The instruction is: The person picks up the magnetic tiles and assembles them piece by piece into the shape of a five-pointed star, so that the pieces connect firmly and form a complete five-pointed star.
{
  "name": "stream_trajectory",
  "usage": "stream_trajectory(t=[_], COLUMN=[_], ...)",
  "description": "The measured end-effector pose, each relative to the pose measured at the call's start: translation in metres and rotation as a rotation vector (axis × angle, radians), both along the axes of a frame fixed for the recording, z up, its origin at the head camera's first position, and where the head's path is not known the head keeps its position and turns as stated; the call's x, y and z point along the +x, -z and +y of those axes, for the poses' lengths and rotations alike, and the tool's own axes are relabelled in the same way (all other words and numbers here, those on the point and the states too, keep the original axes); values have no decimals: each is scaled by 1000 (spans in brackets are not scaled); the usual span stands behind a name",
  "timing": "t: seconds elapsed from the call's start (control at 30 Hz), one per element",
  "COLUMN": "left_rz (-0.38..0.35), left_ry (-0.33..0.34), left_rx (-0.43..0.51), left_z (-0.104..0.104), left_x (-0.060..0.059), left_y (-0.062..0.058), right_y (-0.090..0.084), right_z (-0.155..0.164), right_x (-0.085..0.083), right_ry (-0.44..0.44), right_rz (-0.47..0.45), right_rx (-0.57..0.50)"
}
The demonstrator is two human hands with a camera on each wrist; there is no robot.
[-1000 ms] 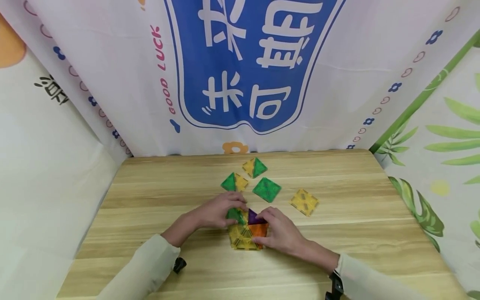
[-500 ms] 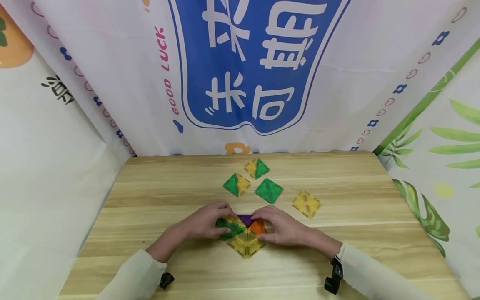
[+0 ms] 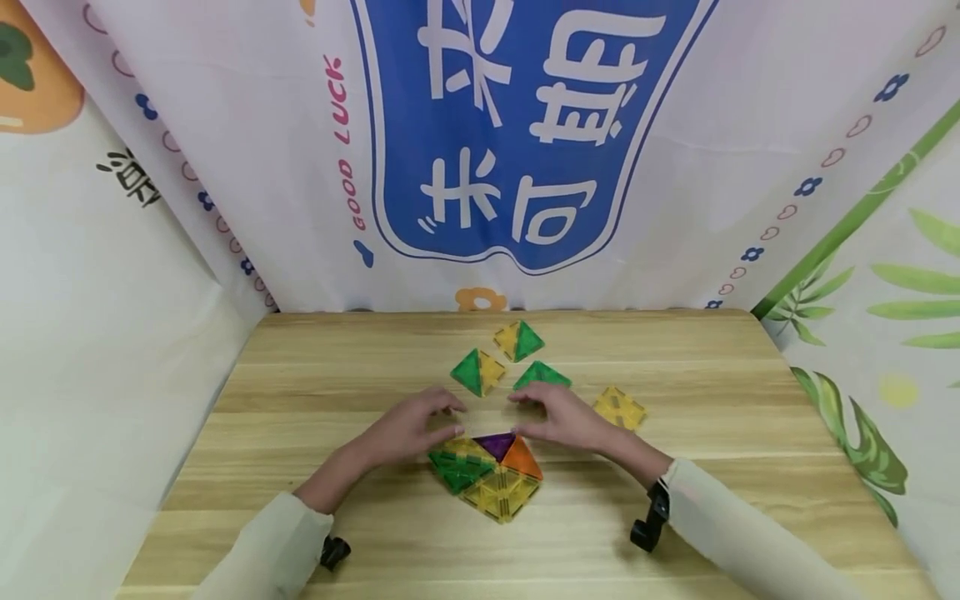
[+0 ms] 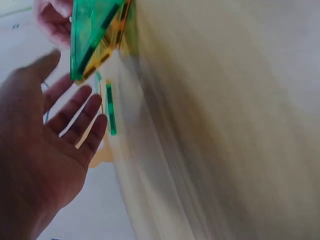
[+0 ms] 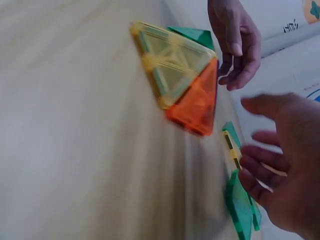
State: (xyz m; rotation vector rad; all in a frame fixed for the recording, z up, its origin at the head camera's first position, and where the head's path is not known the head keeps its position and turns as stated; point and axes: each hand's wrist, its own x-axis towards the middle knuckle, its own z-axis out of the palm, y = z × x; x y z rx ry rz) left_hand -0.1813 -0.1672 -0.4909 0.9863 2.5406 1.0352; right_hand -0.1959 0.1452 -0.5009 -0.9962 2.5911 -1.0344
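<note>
Tiles joined flat into a cluster point(image 3: 487, 475) of green, yellow, purple and orange lie on the wooden table point(image 3: 300, 392), just nearer the person than both hands. The left hand point(image 3: 420, 425) hovers at the cluster's far left edge, palm down, fingers relaxed and spread, gripping nothing. The right hand point(image 3: 558, 414) is held just beyond the purple triangle point(image 3: 497, 444), fingers loosely extended toward the left hand, also empty; a green tile point(image 3: 542, 377) lies just past its fingertips.
</note>
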Motion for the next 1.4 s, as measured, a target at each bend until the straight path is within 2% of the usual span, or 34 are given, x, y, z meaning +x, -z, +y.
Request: stream_trajectory(t=[0.13,0.3,0.43,0.53,0.7,0.9,1.17,1.4], left_rz=[11,26,12,-4,-37,-53,-155,-238], left_ry=[-125,-241,-298,-312,-329,-360,-415,-471], left_rx=[67,84,54,24,13,25,110,231], left_z=[1,7,12,16,23,28,30,30], left_x=[-14,-27,-38,-45,-53,-57,-61,-64], left_y=[3,5,6,9,15,16,18,21], right_y=[-1,1,4,8,13,15,17,19], right_z=[-13,-30,-40,-45,-51,-56,-58,-57], right_x=[-18,-36,-46,-52,-58,-60,-59,-55], right_ry=[124,232,295,331,320,285,268,259], right_rz=[37,35,37,44,40,69,99,127], right_rx=[-18,2,-4,5,27,70,70,26])
